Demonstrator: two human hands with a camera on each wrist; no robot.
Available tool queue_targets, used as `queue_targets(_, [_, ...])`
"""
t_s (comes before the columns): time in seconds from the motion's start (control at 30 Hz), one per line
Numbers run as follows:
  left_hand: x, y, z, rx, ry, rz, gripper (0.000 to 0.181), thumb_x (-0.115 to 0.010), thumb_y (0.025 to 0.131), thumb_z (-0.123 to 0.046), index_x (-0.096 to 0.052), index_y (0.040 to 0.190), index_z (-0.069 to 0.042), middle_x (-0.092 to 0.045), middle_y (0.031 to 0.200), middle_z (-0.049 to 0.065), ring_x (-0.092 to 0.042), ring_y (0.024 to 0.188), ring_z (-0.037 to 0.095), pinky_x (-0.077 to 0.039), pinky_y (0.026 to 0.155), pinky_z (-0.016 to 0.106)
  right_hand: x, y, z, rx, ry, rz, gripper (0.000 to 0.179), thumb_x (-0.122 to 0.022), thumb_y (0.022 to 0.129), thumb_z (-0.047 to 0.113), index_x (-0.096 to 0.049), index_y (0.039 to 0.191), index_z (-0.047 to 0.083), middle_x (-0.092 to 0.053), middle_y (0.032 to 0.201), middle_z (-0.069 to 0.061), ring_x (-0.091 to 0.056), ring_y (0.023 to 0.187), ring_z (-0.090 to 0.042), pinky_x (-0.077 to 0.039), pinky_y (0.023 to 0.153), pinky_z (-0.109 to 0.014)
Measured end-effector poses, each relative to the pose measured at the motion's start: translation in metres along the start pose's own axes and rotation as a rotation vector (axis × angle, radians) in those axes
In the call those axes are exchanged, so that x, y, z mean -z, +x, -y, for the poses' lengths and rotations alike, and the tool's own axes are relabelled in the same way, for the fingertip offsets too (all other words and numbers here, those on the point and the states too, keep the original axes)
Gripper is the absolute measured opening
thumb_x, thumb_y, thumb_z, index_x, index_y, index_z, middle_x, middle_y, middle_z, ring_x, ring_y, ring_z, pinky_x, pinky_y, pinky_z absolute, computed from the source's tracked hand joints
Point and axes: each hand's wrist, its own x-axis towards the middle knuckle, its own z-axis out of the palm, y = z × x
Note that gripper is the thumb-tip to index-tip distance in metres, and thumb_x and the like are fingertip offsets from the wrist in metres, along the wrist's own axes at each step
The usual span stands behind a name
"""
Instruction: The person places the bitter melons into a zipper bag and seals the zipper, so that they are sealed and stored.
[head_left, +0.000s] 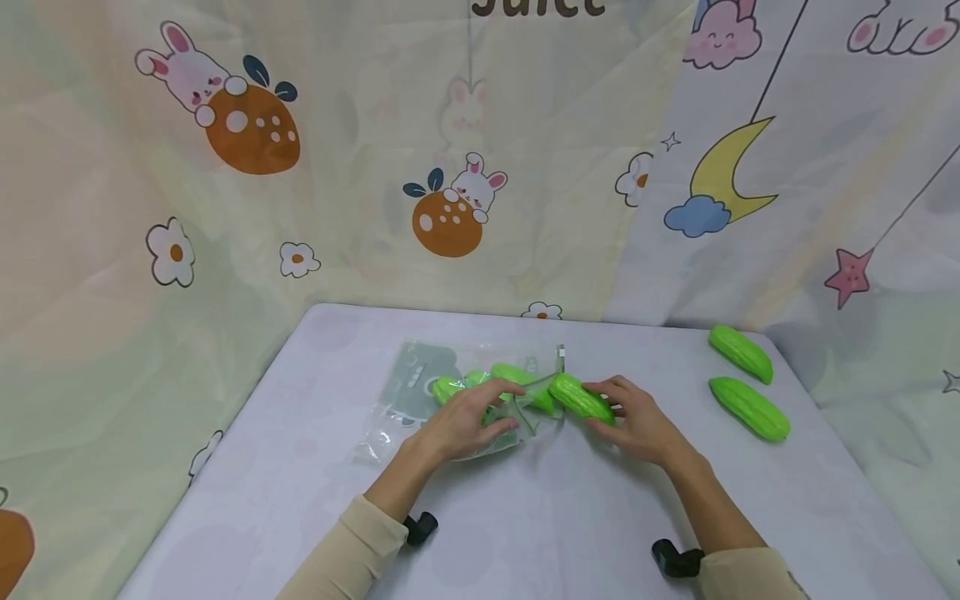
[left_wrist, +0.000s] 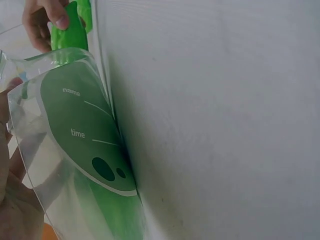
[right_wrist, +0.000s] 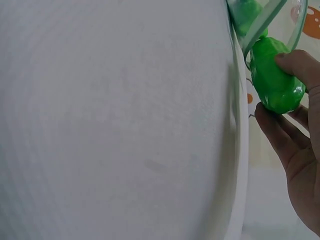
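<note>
A clear plastic zip bag [head_left: 405, 400] with a green-grey printed panel lies on the table, several bright green cucumbers [head_left: 447, 389] inside it. My left hand [head_left: 465, 421] holds the bag near its mouth, the film between thumb and fingers. In the left wrist view, the bag's label [left_wrist: 85, 115] reads "name" and "time". My right hand [head_left: 637, 421] grips another ridged green cucumber [head_left: 579, 398] between thumb and fingers. That cucumber's far end is at the bag's mouth, between the green edge strips [right_wrist: 265, 25] in the right wrist view.
Two more green cucumbers, one farther back [head_left: 741, 354] and one nearer [head_left: 750, 408], lie at the table's right side. The white table [head_left: 555, 533] meets a printed cloth backdrop [head_left: 360, 208] behind. A black wrist mount [head_left: 422, 528] shows beside the left sleeve.
</note>
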Motion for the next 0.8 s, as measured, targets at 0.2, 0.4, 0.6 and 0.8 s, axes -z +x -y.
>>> queue_targets(0.2, [0.001, 0.000, 0.001, 0.012, -0.026, 0.027, 0.049, -0.075, 0.096, -0.023, -0.056, 0.140, -0.016, -0.062, 0.139, -0.005, -0.070, 0.109, 0.015, -0.057, 0.092, 0.032, -0.003, 0.004, 0.003, -0.027, 0.020, 0.020, 0.051, -0.082, 0.087, 0.014, -0.059, 0.132, 0.009, -0.065, 0.125, -0.009, -0.070, 0.102, -0.027, -0.061, 0.083, -0.041])
queue_targets(0.4, [0.002, -0.001, 0.005, 0.034, -0.065, 0.034, 0.050, -0.075, 0.096, -0.025, -0.055, 0.141, -0.017, -0.062, 0.139, -0.005, -0.069, 0.111, 0.015, -0.057, 0.092, 0.033, -0.004, 0.006, 0.002, -0.052, 0.033, 0.024, 0.047, -0.082, 0.088, 0.015, -0.061, 0.129, 0.010, -0.066, 0.125, -0.010, -0.070, 0.100, -0.027, -0.061, 0.080, -0.038])
queue_targets(0.6, [0.002, -0.002, 0.008, 0.046, -0.106, 0.020, 0.051, -0.078, 0.094, -0.022, -0.056, 0.139, -0.017, -0.064, 0.136, -0.005, -0.069, 0.110, 0.015, -0.058, 0.088, 0.035, -0.005, 0.010, 0.003, -0.035, 0.028, -0.011, 0.044, -0.082, 0.089, 0.016, -0.067, 0.130, 0.011, -0.064, 0.120, -0.006, -0.067, 0.103, -0.026, -0.062, 0.083, -0.039])
queue_targets(0.8, [0.002, -0.003, 0.007, 0.037, -0.110, 0.029, 0.049, -0.077, 0.094, -0.019, -0.056, 0.139, -0.017, -0.065, 0.136, -0.003, -0.068, 0.110, 0.015, -0.057, 0.089, 0.035, -0.008, 0.016, 0.006, -0.018, 0.042, -0.011, 0.047, -0.081, 0.089, 0.010, -0.066, 0.134, 0.006, -0.061, 0.117, -0.009, -0.066, 0.106, -0.029, -0.061, 0.084, -0.042])
